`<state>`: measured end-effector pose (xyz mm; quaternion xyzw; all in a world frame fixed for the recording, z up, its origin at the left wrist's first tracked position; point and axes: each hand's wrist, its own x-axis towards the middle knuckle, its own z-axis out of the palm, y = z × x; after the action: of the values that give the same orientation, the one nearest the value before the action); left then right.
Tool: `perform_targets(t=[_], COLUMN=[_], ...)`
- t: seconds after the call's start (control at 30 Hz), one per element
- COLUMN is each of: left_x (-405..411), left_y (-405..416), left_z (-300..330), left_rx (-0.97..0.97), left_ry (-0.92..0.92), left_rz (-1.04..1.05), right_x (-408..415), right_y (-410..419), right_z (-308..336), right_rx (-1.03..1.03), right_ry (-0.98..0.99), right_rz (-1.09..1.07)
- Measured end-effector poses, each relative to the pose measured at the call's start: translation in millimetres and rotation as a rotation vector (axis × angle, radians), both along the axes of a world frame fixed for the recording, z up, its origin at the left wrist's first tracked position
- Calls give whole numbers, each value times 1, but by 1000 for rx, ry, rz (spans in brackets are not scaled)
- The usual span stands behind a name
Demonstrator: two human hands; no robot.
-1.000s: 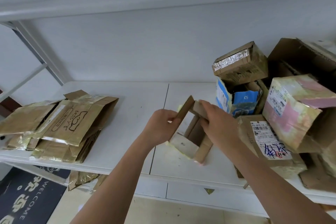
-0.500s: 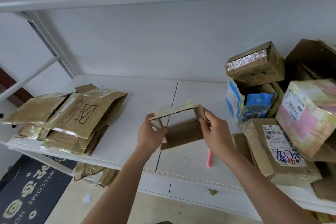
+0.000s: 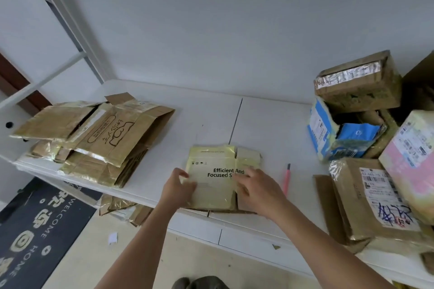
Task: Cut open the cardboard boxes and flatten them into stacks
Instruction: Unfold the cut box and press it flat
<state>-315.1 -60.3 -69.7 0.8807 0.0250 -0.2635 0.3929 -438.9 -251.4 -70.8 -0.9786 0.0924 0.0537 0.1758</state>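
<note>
A small flattened box [image 3: 216,178], pale yellow with black print, lies flat on the white table [image 3: 206,119] near its front edge. My left hand [image 3: 179,186] rests on the box's left edge with its fingers curved over it. My right hand [image 3: 256,189] presses down on its right side with fingers spread. A pink box cutter [image 3: 286,180] lies on the table just right of my right hand. A stack of flattened boxes [image 3: 94,138] sits at the table's left end.
Several uncut boxes are piled at the right: a taped brown box [image 3: 357,82] on top, a blue and white box [image 3: 338,131], a pink box [image 3: 413,155], a labelled brown box [image 3: 375,199]. Flattened cardboard [image 3: 122,211] lies under the table. A welcome mat [image 3: 35,230] covers the floor at left.
The small box was held open in the air between both hands; now it lies collapsed flat on the table with both hands pressing on it.
</note>
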Motion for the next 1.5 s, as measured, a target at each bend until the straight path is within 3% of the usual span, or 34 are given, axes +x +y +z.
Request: perform_targets(t=[0.13, 0.27, 0.43, 0.53, 0.67, 0.73, 0.8, 0.9, 1.0, 1.17, 1.23, 1.37, 1.5], left_x=[2, 10, 13, 14, 26, 34, 43, 62, 87, 125, 147, 213, 279], left_y=[-13, -17, -15, -13, -6, 4, 19, 50, 92, 166, 195, 263, 311], left_z=[-15, -18, -9, 9, 53, 79, 106, 137, 152, 132, 126, 122, 116], left_rx=[235, 250, 185, 55, -55, -96, -154, -237, -166, -238, -315, -298, -147], left_ry=[-66, -54, -33, -65, -267, -374, -471, -623, -770, -433, -400, -496, -481], left_rz=[-39, -36, -16, -27, -214, -299, -325, -189, -36, 15, 59, 172, 213], right_x=[11, 15, 16, 23, 36, 40, 47, 67, 102, 179, 215, 285, 348], right_y=[15, 14, 6, -3, -22, -26, -20, 8, 52, 140, 179, 262, 322], right_z=[-24, -34, -28, -9, 33, 59, 83, 107, 118, 108, 102, 96, 86], right_rx=[19, -51, 56, 128, -85, 105, 381, 453, 611, 902, 931, 796, 559], right_ry=[195, 251, 259, 45, -404, -390, -235, -415, -569, -610, -570, -473, -390], right_rz=[-5, 27, -26, -110, -218, -140, -67, -108, -206, -364, -406, -324, -194])
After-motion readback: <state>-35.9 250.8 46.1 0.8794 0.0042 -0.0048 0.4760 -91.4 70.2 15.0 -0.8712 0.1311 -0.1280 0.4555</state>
